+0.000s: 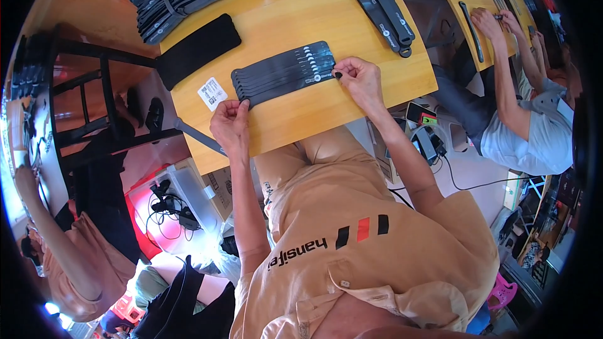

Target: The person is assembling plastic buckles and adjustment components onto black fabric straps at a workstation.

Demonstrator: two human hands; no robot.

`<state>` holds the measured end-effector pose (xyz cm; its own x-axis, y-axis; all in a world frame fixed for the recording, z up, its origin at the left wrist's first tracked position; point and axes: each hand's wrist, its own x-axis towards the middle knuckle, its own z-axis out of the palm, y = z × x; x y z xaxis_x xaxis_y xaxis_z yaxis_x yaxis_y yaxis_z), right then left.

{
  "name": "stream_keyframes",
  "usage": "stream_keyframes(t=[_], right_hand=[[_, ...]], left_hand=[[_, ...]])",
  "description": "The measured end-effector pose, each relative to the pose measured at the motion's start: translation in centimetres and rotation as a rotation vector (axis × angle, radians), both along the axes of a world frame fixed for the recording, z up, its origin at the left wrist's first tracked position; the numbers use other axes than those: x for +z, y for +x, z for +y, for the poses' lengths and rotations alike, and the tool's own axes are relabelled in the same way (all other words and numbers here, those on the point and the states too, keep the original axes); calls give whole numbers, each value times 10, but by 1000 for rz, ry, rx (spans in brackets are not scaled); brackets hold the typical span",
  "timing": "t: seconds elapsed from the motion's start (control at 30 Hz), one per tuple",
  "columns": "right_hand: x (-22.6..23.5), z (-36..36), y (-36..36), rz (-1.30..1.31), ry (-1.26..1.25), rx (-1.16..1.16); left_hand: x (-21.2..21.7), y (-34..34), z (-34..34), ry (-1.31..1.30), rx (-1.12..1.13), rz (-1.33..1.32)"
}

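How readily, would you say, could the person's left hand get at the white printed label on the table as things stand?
Probably yes: the white printed label lies uncovered close by the left hand, though that hand touches the black straps.

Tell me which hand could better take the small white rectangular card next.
Probably the left hand: it's beside the card, while the right hand is at the right end of the overlapping flat black straps.

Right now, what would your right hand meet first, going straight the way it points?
Likely the dark straps: the right hand is at their right end, though contact is unclear.
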<state>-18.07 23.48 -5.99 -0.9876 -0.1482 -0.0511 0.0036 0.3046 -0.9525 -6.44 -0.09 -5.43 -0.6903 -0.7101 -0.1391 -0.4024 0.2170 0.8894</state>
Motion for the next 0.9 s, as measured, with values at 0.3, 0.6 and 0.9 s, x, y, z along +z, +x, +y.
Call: stream_keyframes(t=[0.3, 0.6, 0.9], right_hand=[[1, -1, 0, 11, 33, -7], [3, -3, 1, 38, 57, -9], [-3, -2, -2, 24, 45, 3]], left_hand=[[6, -2, 2, 1, 2, -14], [9, -2, 3, -49, 5, -54], [8, -3, 3, -86, 14, -85]])
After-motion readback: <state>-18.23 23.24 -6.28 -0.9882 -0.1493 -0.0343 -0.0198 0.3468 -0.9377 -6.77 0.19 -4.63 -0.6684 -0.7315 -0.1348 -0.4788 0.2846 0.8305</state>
